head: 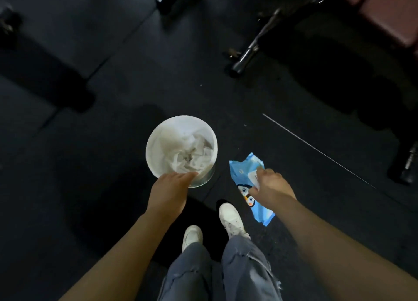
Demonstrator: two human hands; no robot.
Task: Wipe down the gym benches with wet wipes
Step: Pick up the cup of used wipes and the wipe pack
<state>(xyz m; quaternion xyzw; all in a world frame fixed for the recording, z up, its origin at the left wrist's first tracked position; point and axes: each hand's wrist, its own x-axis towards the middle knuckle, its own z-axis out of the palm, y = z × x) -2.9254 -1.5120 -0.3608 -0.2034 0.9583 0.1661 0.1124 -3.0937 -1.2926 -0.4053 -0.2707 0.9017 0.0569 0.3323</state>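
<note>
- Low in the middle of the view, two bare hands reach down toward the floor.
- One left hand is at the near rim of the bin; its fingers lie fairly straight over the rim, and whether they curl round the edge cannot be told.
- One right hand is on the wipes pack, its fingers curled and pinching the white flap or a sheet at the pack's opening.
- One wipes pack: blue, soft and crumpled, just right of the bin, with its far end showing past the hand and its near end beside the right shoe. It bears a cartoon penguin picture; the small print on it is too blurred to read.
- One bin: round, lined in white, with crumpled white wipes inside; their number cannot be counted.
- Two white shoes and two grey ripped trouser legs show below the hands.
- One bench with dark red padding stands at the upper right, well apart from the hands; two cushion sections show, split by a seam.
- One shiny metal leg of the bench frame slants down to the dark rubber floor.
- One thin pale line crosses the floor to the right of the pack.
</note>
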